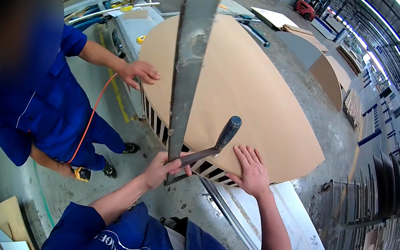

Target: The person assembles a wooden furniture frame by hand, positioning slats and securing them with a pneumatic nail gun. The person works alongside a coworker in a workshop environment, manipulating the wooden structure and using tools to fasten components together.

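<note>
A large bar clamp [190, 70] stands upright in front of me, its long steel bar crossing the view. My left hand [160, 169] is closed around the clamp near its sliding arm, low on the bar. The dark screw handle [229, 132] of that arm sticks up beside the edge of a big curved brown panel [250, 80]. My right hand [252, 169] rests flat on the panel near its front edge, fingers outstretched. Dark slots between pale ribs [216, 172] show along the panel's side, under the top sheet.
At the left, a person in blue [51, 95] has one hand on the panel and a yellow tool [81, 174] with an orange hose in the other. A white work surface [279, 218] lies under the panel. Boards [332, 78] stand farther back; a red forklift [305, 9] is beyond.
</note>
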`<state>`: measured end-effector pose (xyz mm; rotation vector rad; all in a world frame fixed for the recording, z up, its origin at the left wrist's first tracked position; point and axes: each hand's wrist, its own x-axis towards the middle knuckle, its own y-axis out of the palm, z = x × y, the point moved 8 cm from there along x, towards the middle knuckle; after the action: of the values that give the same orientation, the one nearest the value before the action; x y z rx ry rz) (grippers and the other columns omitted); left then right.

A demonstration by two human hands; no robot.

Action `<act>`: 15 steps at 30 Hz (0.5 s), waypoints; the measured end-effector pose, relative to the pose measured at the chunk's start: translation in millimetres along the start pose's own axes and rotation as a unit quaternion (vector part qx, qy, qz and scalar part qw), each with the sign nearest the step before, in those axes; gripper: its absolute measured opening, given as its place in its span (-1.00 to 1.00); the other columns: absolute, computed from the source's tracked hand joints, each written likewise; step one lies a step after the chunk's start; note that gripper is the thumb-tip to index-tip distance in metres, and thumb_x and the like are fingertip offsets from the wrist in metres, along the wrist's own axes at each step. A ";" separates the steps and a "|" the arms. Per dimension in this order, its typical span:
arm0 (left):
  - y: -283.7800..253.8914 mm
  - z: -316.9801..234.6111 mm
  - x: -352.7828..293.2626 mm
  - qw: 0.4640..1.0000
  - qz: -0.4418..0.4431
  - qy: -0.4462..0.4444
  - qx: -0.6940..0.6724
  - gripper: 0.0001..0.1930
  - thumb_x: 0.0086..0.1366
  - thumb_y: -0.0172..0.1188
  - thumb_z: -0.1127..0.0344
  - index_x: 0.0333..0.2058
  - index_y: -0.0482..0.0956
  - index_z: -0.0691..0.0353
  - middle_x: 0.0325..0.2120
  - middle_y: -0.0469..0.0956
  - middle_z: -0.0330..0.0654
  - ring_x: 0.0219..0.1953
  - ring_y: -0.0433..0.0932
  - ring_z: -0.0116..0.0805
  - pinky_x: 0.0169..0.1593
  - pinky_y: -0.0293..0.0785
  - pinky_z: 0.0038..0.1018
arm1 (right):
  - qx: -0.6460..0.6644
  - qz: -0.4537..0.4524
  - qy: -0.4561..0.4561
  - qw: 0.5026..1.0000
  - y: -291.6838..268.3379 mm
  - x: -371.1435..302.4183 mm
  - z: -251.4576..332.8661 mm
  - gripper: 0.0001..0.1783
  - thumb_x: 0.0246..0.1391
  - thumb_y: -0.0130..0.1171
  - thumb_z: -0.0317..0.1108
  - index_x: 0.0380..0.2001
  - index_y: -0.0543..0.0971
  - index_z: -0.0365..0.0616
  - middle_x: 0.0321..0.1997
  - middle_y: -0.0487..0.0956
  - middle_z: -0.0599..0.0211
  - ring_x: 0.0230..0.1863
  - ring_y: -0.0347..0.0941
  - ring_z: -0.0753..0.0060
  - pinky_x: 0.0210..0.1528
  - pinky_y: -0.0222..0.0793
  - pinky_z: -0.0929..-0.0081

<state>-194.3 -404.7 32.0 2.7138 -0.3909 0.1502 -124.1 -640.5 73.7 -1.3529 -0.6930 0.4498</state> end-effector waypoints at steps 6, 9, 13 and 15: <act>1.3 7.0 -2.0 0.998 -0.066 0.003 0.003 -0.39 0.46 0.08 -0.04 0.20 0.45 0.42 -0.40 0.65 -0.15 -0.57 0.16 -0.65 -0.42 0.15 -0.65 | -0.006 0.001 -0.017 1.000 -2.3 -11.2 -28.1 -0.03 -0.01 0.32 0.23 0.38 0.29 -0.01 0.40 0.36 0.14 0.44 0.20 -0.01 0.52 -0.02 0.08; -3.2 -0.5 -8.6 0.990 -0.136 0.008 0.018 -0.58 0.47 0.04 0.17 0.09 0.56 0.40 -0.45 0.66 -0.18 -0.63 0.16 -0.68 -0.51 0.10 -0.65 | -0.003 0.008 -0.021 1.000 -2.8 -11.1 -40.1 -0.02 -0.01 0.31 0.24 0.39 0.28 0.00 0.41 0.34 0.15 0.45 0.19 -0.01 0.53 -0.03 0.08; -23.3 -18.6 -17.6 0.977 -0.207 0.059 0.003 -0.65 0.43 0.04 0.23 -0.08 0.61 0.45 -0.48 0.66 -0.08 -0.67 0.20 -0.65 -0.54 0.14 -0.62 | -0.005 0.020 -0.027 0.999 -3.2 -15.3 -44.1 -0.02 0.01 0.28 0.26 0.40 0.27 0.00 0.43 0.32 0.15 0.46 0.17 -0.01 0.53 -0.05 0.08; -33.4 -33.6 -28.6 0.969 -0.238 0.063 0.012 -0.64 0.42 0.05 0.21 -0.11 0.60 0.47 -0.49 0.64 -0.06 -0.68 0.19 -0.64 -0.53 0.17 -0.59 | -0.011 0.018 -0.029 0.999 -2.5 -13.6 -48.7 -0.02 0.02 0.26 0.27 0.41 0.26 0.01 0.44 0.31 0.14 0.47 0.16 -0.01 0.53 -0.06 0.08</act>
<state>-213.6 -354.8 46.1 2.7151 0.3031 0.1900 -101.0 -685.4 70.2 -1.3797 -0.7241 0.5137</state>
